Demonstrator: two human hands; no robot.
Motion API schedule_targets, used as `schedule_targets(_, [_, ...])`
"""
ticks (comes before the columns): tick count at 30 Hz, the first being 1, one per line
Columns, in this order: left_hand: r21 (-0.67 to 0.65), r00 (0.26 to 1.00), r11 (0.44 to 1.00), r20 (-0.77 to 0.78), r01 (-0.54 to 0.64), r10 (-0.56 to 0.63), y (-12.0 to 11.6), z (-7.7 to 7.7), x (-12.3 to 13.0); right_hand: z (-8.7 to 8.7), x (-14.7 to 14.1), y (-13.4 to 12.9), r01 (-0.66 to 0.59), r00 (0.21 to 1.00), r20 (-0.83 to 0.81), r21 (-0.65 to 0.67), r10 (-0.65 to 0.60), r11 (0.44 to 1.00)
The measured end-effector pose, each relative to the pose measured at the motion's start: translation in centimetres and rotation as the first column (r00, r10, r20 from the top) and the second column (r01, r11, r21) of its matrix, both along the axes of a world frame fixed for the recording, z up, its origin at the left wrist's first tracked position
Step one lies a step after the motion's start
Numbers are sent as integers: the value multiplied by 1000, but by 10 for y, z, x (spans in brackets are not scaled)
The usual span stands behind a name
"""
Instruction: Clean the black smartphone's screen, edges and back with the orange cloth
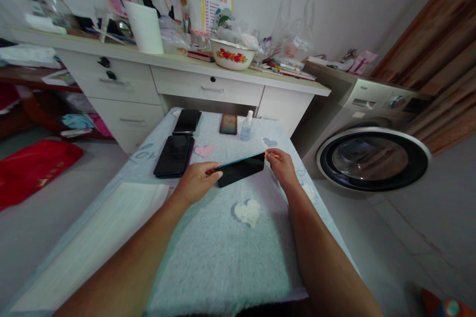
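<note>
A dark phone (241, 169) is held tilted above the cloth-covered table (219, 252), its black screen facing me. My left hand (199, 178) pinches its left end between thumb and fingers. At the other end, my right hand (281, 166) has its fingers closed on a small orange item (272, 155) against the phone's upper right corner. Two more dark devices, one nearer (174, 156) and one farther (187, 122), lie on the left of the table. Farther back are a small framed dark item (228, 124) and a clear spray bottle (246, 127), standing upright.
A pale folded cloth or sheet (100, 242) lies along the table's left side. Behind stands a white drawer desk (208, 84) with a flowered bowl (233, 54) and a paper roll (144, 27). A washing machine (372, 156) is at the right, a red bag (39, 168) at the left.
</note>
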State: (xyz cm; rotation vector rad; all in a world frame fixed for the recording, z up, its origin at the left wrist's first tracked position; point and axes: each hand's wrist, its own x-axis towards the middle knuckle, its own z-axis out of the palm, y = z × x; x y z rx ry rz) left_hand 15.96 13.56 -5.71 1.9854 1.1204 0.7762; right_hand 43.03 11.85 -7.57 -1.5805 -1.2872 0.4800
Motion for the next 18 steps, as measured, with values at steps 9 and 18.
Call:
schedule_targets(9, [-9, 1000, 1000, 16, 17, -17, 1, -5, 0, 17, -16, -11, 1, 920, 385, 175, -70, 984])
schedule_targets(18, [27, 998, 998, 25, 50, -51, 2, -9, -1, 26, -50, -24, -117, 810, 586, 139, 14, 983])
